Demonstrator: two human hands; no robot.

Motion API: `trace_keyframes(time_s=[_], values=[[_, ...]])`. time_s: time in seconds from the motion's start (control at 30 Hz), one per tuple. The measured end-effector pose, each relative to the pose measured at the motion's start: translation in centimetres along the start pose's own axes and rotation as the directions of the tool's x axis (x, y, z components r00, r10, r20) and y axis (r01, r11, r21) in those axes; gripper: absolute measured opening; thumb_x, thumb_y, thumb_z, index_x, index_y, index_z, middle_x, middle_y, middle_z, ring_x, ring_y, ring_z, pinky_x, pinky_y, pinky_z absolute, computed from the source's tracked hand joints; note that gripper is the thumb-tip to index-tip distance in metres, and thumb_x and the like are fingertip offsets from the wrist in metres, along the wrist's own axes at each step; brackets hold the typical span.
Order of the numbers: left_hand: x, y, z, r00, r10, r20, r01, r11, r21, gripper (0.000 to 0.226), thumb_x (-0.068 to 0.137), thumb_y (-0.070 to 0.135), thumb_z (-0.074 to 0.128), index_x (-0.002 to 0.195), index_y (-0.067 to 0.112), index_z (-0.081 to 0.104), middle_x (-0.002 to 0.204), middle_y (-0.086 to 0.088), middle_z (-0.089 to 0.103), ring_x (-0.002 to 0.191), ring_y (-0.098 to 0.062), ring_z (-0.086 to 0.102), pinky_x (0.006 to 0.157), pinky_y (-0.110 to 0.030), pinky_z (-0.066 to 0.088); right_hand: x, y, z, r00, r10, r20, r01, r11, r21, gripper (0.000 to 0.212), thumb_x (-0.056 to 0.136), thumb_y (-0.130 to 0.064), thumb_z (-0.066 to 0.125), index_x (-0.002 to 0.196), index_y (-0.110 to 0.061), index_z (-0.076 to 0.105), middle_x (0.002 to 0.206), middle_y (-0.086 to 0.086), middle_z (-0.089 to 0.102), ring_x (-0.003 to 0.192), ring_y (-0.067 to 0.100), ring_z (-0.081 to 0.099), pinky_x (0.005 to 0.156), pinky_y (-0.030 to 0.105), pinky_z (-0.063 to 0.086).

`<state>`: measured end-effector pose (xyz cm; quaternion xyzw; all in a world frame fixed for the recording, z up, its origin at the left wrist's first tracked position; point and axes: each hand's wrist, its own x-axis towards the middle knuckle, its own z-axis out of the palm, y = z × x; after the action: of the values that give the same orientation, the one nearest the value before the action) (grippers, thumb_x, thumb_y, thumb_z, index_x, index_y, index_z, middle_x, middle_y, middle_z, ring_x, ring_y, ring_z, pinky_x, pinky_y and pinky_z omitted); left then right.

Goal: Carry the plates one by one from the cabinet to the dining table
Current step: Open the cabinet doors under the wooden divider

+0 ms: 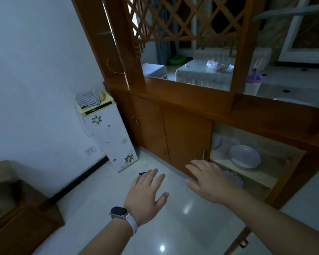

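Hovering: both hands [173, 190] spread, empty | plate [245, 156] on open cabinet [188, 133] shelf | floor [182, 227] clear

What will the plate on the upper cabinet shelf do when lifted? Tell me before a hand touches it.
The plate looks rigid and glazed, so probably slippery and breakable if dropped. It seems to lean on the shelf rather than lie flat, so a nudge may make it slide or tip. The right hand and left hand are both open and empty.

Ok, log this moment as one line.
phase: reaching | left hand: open, empty | right hand: open, empty | plates: in open cabinet
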<state>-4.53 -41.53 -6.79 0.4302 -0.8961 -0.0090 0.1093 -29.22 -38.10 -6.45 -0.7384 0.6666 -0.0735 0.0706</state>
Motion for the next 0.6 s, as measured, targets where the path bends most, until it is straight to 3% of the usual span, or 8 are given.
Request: trace_keyframes(time_s=[0.33, 0.6], values=[[12.9, -1.3, 2.5, 0.996, 0.083, 0.021, -0.084, 0.996, 0.044, 0.052, 0.091, 0.056, 0.039, 0.131, 0.025, 0.052, 0.143, -0.006, 0.050, 0.130, -0.027, 0.046, 0.106, -0.046, 0.037, 6.2, 8.8, -1.7, 0.991, 0.135, -0.006, -0.135, 0.991, -0.011, 0.061, 0.095, -0.059, 0.030, 0.146, -0.027, 0.035, 0.153, -0.002, 0.034, 0.140, 0.018, 0.028, 0.113, 0.040, 0.024], [20.9, -3.2, 6.6, 0.973, 0.231, 0.004, -0.231, 0.973, -0.020, 0.043, 0.087, 0.051, 0.050, 0.118, 0.023, 0.059, 0.128, -0.006, 0.062, 0.115, -0.028, 0.058, 0.094, -0.044, 0.046, 10.1, 12.6, 0.3, 0.969, 0.246, 0.028, -0.246, 0.969, -0.007, 0.066, 0.089, -0.063, 0.024, 0.142, -0.027, 0.041, 0.148, -0.003, 0.040, 0.135, 0.019, 0.036, 0.106, 0.039, 0.032]])
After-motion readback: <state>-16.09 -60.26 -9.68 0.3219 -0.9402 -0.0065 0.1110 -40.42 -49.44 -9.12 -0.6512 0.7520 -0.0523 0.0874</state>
